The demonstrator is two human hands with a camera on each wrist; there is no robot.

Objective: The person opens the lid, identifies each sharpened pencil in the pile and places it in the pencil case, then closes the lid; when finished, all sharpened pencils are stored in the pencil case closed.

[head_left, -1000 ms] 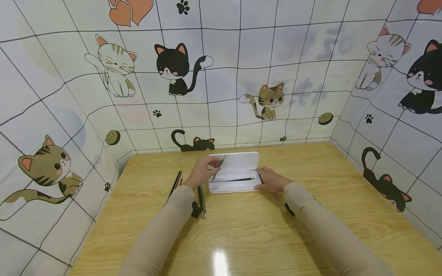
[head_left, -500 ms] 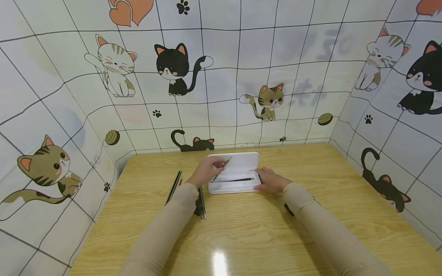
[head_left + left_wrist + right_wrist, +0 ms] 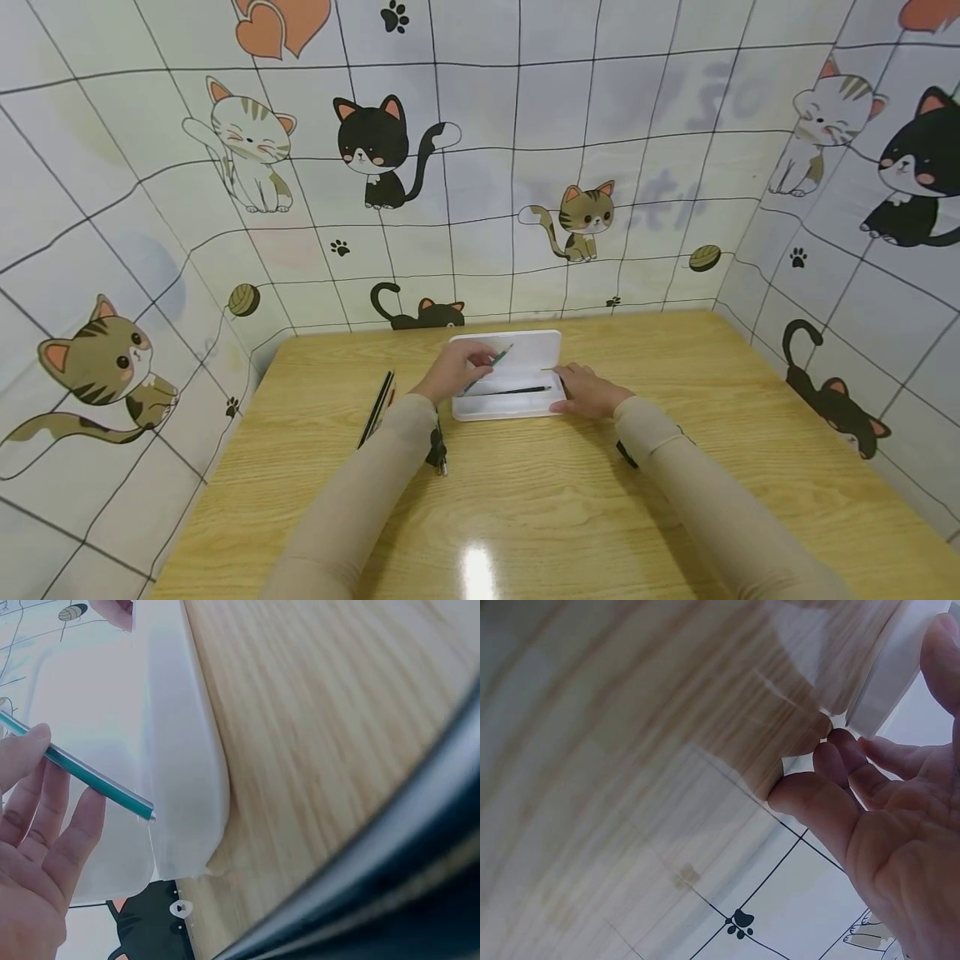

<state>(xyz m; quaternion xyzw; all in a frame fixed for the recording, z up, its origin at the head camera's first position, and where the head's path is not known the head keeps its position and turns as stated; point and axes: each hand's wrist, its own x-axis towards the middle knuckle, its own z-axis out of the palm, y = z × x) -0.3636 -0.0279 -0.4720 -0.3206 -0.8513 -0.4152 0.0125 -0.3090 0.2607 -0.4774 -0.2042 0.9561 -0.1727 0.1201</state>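
Observation:
My left hand [image 3: 453,371] pinches a green pencil [image 3: 502,354] between thumb and fingers. It holds the pencil slanted above the open white pencil case [image 3: 510,407]. In the left wrist view, this pencil [image 3: 97,780] crosses over the case [image 3: 187,742], clear of the fingers at its lower end. A dark pencil [image 3: 517,390] lies lengthwise inside the case. At the case's right end, my right hand [image 3: 591,392] holds on, thumb at the front and fingers behind. The right wrist view shows the thumb by the case wall [image 3: 885,675] and the other fingers curled near its corner.
Left of the case, several dark pencils [image 3: 377,408] lie on the wooden table [image 3: 540,508], one reddish among them. More pencils [image 3: 441,454] lie partly hidden under the left sleeve. A wall cloth [image 3: 487,192] printed with cats borders the table's back and sides.
The left hand has shifted slightly right, and the green pencil has tilted from near upright toward the right. The right hand and the case stay in place.

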